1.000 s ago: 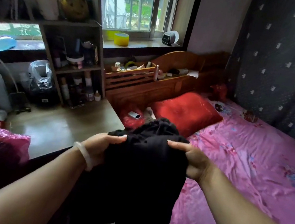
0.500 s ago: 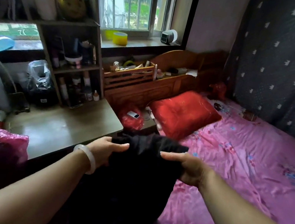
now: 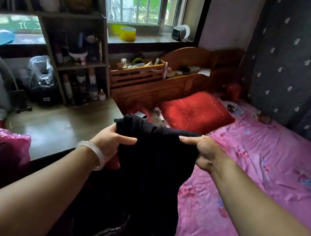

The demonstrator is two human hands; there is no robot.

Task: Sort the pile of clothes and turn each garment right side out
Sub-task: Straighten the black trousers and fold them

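Soft black knit garment [image 3: 152, 158] hangs mid-frame, its top edge stretched between both hands; pink floral-sheeted bed [image 3: 264, 177] lies at its 3 o'clock. Left hand [image 3: 111, 141], at 9 o'clock of the cloth, pinches the edge under the thumb. Right hand [image 3: 202, 152], at 3 o'clock, pinches likewise. Judged light, limp and not slippery. Best gripped at the edge corners for inverting.

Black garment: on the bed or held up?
Held up: left hand and right hand grip the black garment by its top edge, stretched between them; the rest hangs down.
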